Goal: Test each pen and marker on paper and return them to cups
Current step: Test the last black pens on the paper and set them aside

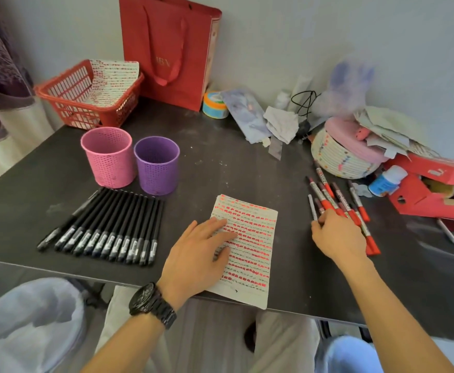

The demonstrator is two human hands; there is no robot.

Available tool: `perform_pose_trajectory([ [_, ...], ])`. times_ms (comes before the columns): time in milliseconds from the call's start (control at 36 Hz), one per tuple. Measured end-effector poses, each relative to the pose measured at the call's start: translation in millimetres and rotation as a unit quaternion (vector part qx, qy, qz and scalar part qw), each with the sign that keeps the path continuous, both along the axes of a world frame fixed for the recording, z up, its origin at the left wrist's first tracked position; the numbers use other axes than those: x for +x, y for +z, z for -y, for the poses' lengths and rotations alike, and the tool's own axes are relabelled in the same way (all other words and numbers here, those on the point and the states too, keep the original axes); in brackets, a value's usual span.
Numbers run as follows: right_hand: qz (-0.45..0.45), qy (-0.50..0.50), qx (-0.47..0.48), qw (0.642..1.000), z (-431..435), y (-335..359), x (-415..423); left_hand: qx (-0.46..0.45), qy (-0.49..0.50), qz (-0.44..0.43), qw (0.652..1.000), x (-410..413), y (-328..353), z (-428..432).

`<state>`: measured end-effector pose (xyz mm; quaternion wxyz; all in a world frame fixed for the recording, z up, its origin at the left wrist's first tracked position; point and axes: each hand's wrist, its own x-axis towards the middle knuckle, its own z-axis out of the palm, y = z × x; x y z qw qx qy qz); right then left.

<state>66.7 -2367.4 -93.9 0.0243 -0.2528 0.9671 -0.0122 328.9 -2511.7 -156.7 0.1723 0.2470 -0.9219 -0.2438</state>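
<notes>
Paper: the test sheet (250, 238) lies at the near edge of the dark table (220, 168), already filled with rows of red strokes; I'd say it sits there so both hands can reach it.
Left hand: the left hand (201, 254) lies flat on the sheet's left side, fingers straight and spread. It grips nothing and seems to pin the sheet down for writing.
Right hand: the right hand (339, 235) is down on the near ends of the red markers (328, 195), fingers bent over them. The fingertips are hidden, so I cannot tell whether it has one pinched.
Red markers: a loose fan right of the sheet, probably the batch being tested now.
Black pens: the black pens (107, 227) lie in a neat row left of the sheet, apart from both hands.
Cups: the pink cup (107, 157) and purple cup (157, 168) stand upright side by side behind the pens, and nothing sticks out of either.
</notes>
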Motion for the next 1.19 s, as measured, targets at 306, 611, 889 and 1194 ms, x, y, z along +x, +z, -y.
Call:
perform_pose_trajectory([
  [306,0.229,-0.013,-0.294,0.928,4.1,-4.5,19.0,-0.012,0.001,0.0,1.0,0.3,-1.1,-0.3],
  [611,0.422,0.026,-0.55,0.72,-1.2,-22.7,112.1,0.003,-0.004,-0.065,0.998,2.2,12.7,-6.7],
  [889,0.411,0.12,-0.559,0.71,-4.2,-32.6,135.9,-0.089,-0.057,-0.072,0.992,-0.6,5.9,-11.1],
  [1194,0.416,0.111,-0.542,0.721,-3.7,-33.9,129.4,-0.055,-0.054,0.02,0.997,0.9,13.6,-16.2],
])
